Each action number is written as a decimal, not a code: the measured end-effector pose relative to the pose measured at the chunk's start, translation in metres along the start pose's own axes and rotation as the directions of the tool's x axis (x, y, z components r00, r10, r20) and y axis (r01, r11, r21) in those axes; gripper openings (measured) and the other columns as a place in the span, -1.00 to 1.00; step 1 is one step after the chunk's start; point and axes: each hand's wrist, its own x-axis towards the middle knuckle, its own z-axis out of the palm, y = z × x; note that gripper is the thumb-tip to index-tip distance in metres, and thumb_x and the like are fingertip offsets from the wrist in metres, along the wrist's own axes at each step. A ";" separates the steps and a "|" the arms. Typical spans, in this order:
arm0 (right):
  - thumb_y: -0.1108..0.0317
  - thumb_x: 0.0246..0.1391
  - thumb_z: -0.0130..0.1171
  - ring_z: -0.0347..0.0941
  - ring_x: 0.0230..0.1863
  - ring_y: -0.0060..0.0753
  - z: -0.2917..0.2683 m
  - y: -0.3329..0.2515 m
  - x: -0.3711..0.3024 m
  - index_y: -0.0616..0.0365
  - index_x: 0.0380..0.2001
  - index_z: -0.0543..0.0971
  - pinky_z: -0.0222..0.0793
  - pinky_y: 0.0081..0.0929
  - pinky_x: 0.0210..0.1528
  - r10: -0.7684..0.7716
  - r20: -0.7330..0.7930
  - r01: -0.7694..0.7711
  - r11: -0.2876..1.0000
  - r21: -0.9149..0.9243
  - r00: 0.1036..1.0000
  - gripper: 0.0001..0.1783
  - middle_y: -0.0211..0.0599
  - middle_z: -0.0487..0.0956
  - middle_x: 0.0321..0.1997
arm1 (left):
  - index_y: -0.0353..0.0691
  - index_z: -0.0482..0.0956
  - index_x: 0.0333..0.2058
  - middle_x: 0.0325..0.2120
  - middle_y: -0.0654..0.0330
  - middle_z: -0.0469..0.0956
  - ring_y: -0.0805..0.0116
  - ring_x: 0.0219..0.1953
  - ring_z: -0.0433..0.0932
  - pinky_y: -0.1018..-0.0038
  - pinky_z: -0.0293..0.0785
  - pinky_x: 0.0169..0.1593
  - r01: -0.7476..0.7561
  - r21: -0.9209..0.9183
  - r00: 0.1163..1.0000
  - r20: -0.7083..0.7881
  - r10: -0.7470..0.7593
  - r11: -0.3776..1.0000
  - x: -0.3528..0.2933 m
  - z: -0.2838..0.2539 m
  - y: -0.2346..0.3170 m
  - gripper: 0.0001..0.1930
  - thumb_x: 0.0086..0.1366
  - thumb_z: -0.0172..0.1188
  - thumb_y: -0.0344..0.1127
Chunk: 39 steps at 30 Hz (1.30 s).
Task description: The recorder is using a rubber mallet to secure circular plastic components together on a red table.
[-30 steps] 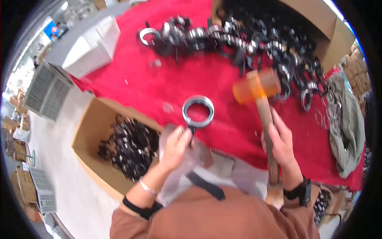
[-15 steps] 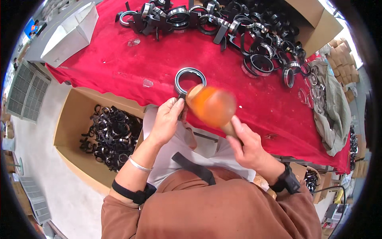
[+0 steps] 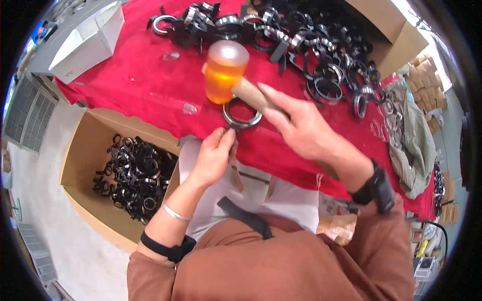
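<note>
My right hand [image 3: 298, 123] is wrapped round the wooden handle of a mallet [image 3: 227, 67] with a translucent orange head. The mallet head is raised over the far left side of a black and silver ring clamp [image 3: 243, 123], hiding part of it. Whether head and ring touch, I cannot tell. My left hand [image 3: 215, 154] pinches the ring's near black tab between thumb and fingers, at the front edge of the red-covered table [image 3: 165, 95].
More ring clamps [image 3: 228, 26] are heaped along the table's far side, before an open cardboard box [image 3: 409, 42]. A white tray [image 3: 90, 47] stands at the far left. Below it, a carton [image 3: 83, 155] holds many clamps. Grey-green cloth [image 3: 412, 140] drapes the right end.
The mallet has swung up and to the left, from the ring's right side to over its far left. My right hand has moved forward with it. The left hand still pinches the tab.
</note>
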 end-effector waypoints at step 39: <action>0.24 0.14 0.00 0.31 -0.63 -0.66 -0.035 -0.002 0.005 0.27 -0.10 0.43 0.27 -0.63 -0.59 0.277 0.144 -0.309 0.898 0.314 0.950 -0.66 -0.43 0.42 -0.56 | -0.23 0.44 -0.57 -0.76 0.25 0.38 0.48 -0.76 0.33 0.57 0.23 -0.66 0.164 -0.016 0.925 -0.345 -0.160 0.986 0.010 0.018 0.022 -0.58 0.31 -0.07 -0.02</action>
